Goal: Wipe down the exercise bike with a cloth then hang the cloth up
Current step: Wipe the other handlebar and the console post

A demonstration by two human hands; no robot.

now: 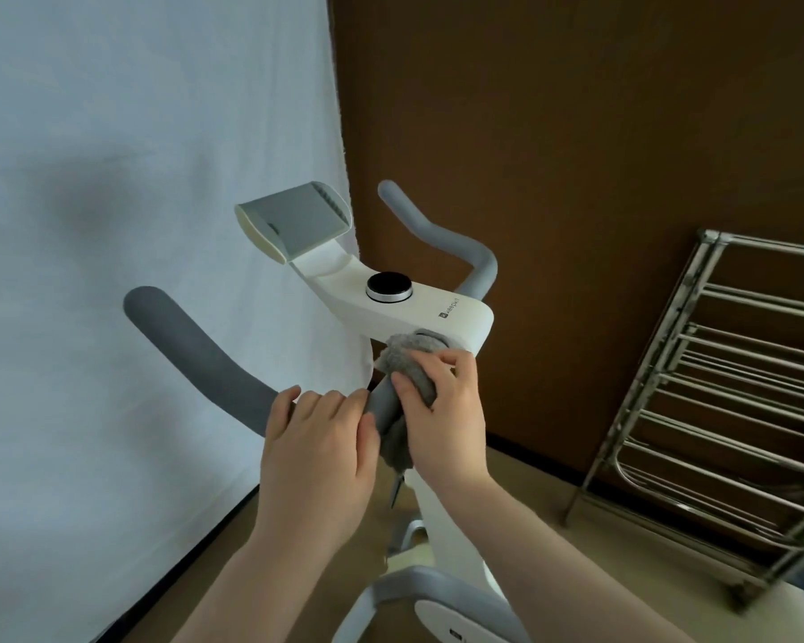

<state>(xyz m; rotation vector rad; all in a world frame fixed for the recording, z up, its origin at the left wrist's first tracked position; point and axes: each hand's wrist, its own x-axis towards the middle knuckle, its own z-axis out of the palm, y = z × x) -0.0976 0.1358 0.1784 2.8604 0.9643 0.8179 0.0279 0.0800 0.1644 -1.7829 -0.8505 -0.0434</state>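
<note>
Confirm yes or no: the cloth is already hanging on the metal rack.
No, the right hand presses the grey cloth against the bike's handlebar, away from the rack.

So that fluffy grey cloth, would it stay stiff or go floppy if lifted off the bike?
Probably floppy: the grey cloth bunches under the right hand and a loose end droops below the handlebar. Likely light too, since fingertips alone pin it. Its fuzzy pile suggests it grips rather than slips.

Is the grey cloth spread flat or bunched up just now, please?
Bunched up: the cloth is crumpled around the handlebar under the right hand.
</note>
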